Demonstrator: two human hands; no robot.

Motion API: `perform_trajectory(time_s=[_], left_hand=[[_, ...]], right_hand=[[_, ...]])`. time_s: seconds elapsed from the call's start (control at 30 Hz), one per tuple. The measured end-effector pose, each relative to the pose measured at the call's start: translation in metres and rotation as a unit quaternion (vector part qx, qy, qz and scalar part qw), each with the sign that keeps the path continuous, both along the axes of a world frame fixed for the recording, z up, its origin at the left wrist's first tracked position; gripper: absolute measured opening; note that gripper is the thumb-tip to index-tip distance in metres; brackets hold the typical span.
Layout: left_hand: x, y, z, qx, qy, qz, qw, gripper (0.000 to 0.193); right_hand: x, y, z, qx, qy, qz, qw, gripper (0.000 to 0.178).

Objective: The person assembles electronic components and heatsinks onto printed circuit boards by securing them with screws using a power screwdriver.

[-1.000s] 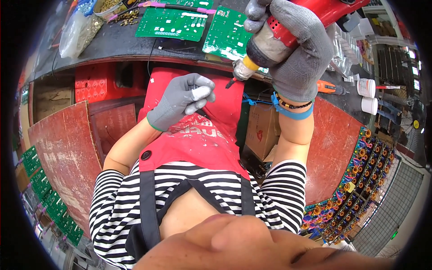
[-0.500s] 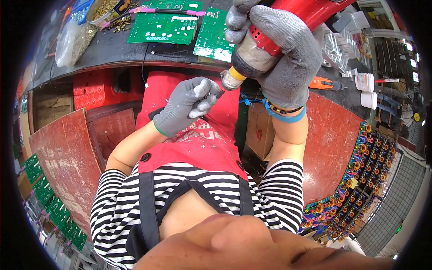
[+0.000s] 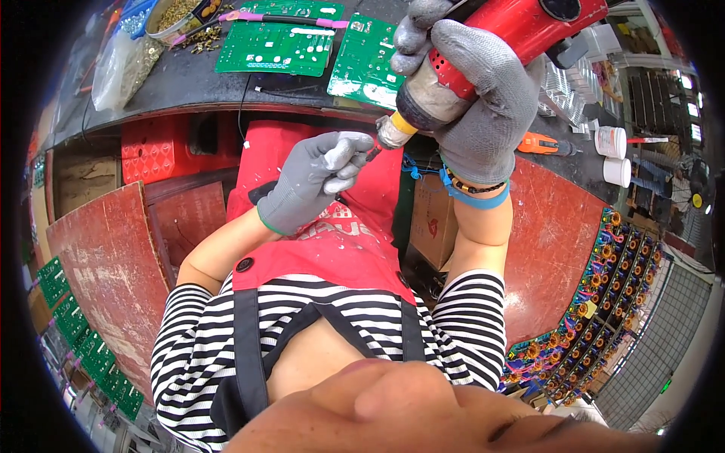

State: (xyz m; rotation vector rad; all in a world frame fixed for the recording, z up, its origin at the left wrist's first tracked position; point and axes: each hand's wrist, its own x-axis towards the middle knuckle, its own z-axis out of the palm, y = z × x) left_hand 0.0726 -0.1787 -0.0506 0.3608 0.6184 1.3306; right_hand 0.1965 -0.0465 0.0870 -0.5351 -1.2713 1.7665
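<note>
My right hand [image 3: 487,90], in a grey coated glove, is wrapped round a red cordless power driver [image 3: 521,30]. The tool tilts down to the left, and its taped nose [image 3: 394,130] with a yellow band ends in a thin dark bit. Right at the bit's tip is my gloved left hand [image 3: 321,170], its thumb and fingers pinched together. Whatever those fingers hold, if anything, is too small to make out. Just beyond the tool's nose, two green circuit boards [image 3: 276,47] lie on the dark bench [image 3: 189,83]; the second board [image 3: 366,64] is the nearer to the tool.
A tub of brass-coloured screws [image 3: 177,19] and a clear plastic bag [image 3: 124,72] sit at the bench's far left. An orange screwdriver [image 3: 545,143] and white pots [image 3: 610,142] lie to the right. Racked coil boards [image 3: 604,302] stand at the lower right.
The driver and my right hand have shifted slightly to the right. My left hand has stayed nearly in place, still pinched at the bit's tip.
</note>
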Motion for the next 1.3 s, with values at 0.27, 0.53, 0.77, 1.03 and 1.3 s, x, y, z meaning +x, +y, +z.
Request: perform_trajectory(time_s=[0.27,0.53,0.77,1.03,1.3], left_hand=[[-0.006,0.0,0.004,0.006,-0.001,-0.032,0.999,0.028],[-0.009,0.0,0.001,0.015,-0.055,-0.053,0.997,0.029],[-0.004,0.001,0.0,0.02,-0.098,-0.048,0.994,0.03],[0.0,0.001,-0.006,0.013,-0.056,0.022,0.998,0.023],[0.003,0.003,-0.005,0.019,-0.123,-0.009,0.992,0.022]], right_hand=[[-0.003,0.004,-0.016,0.029,0.013,0.016,0.999,0.015],[-0.004,0.003,-0.016,0.047,-0.001,0.001,0.999,0.017],[-0.006,0.006,-0.031,0.036,0.077,0.004,0.996,0.016],[-0.003,0.002,-0.028,0.151,0.077,-0.023,0.985,0.011],[0.0,0.002,-0.04,0.137,0.029,-0.038,0.989,0.008]])
